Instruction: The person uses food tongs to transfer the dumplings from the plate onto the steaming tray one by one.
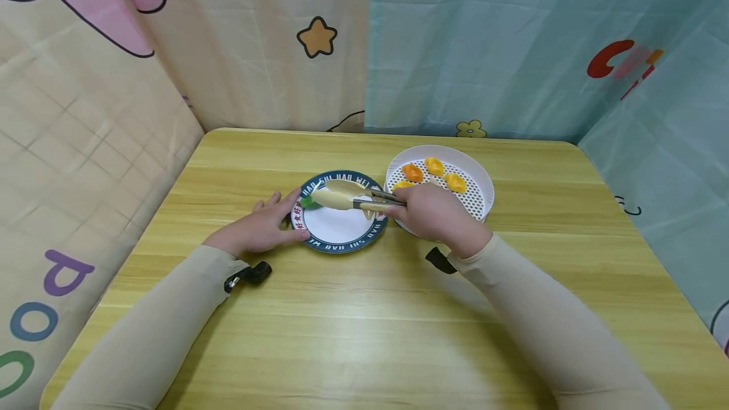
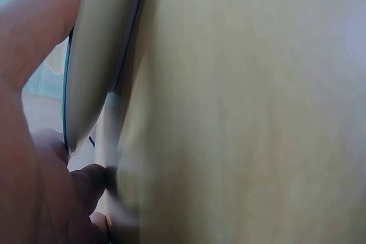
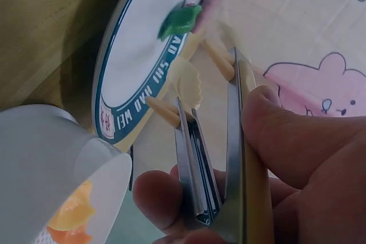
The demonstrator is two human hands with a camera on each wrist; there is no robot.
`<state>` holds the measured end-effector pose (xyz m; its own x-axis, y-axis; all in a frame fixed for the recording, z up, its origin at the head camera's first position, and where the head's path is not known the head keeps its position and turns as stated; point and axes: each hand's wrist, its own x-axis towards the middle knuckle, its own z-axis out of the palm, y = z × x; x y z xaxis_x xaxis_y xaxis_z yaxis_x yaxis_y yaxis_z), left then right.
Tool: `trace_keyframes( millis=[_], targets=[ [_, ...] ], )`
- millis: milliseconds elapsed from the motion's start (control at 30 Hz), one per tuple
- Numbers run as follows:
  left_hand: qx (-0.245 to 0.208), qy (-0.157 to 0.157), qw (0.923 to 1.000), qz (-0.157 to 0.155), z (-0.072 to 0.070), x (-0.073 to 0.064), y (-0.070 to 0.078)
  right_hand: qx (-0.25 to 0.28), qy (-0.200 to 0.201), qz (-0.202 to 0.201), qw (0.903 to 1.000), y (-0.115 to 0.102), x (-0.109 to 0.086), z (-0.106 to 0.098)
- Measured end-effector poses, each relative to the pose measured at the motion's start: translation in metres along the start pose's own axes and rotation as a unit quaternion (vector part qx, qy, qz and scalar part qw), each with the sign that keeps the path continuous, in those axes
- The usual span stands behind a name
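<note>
My right hand grips a pair of metal tongs with beige handles and scalloped heads. The two heads stand apart over a round white plate with a lettered blue rim. Near the tips, a small green dumpling-shaped piece lies at the plate's left side, partly covered by the tongs in the head view. My left hand rests at the plate's left rim, thumb and index finger spread and touching it. From the left wrist, the underside of the plate shows beside the thumb.
A white round tray with a perforated base stands right of the plate. Several yellow and orange dumpling-shaped pieces lie in it, some partly behind my right hand. The wooden table meets printed curtains at its back and sides.
</note>
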<state>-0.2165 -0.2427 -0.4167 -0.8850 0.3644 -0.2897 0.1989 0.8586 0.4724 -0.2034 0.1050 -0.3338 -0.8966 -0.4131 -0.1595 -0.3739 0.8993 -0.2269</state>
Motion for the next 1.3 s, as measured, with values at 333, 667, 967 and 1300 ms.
trace_keyframes(
  millis=[333,667,967,1300],
  targets=[
    [-0.002,-0.004,1.0000,0.000,0.000,0.000,0.001,-0.018,-0.004,-0.002,0.9998,-0.005,0.011,0.008],
    [-0.002,-0.002,1.0000,-0.002,0.000,0.001,0.000,-0.006,-0.012,0.008,0.9999,-0.008,0.012,0.003],
    [-0.003,-0.004,1.0000,-0.003,0.000,0.001,-0.001,0.009,-0.044,0.027,0.9986,-0.011,0.014,0.002],
    [-0.006,-0.005,1.0000,0.000,-0.001,0.000,0.000,0.016,-0.041,0.017,0.9989,-0.008,0.015,0.007]
  ],
)
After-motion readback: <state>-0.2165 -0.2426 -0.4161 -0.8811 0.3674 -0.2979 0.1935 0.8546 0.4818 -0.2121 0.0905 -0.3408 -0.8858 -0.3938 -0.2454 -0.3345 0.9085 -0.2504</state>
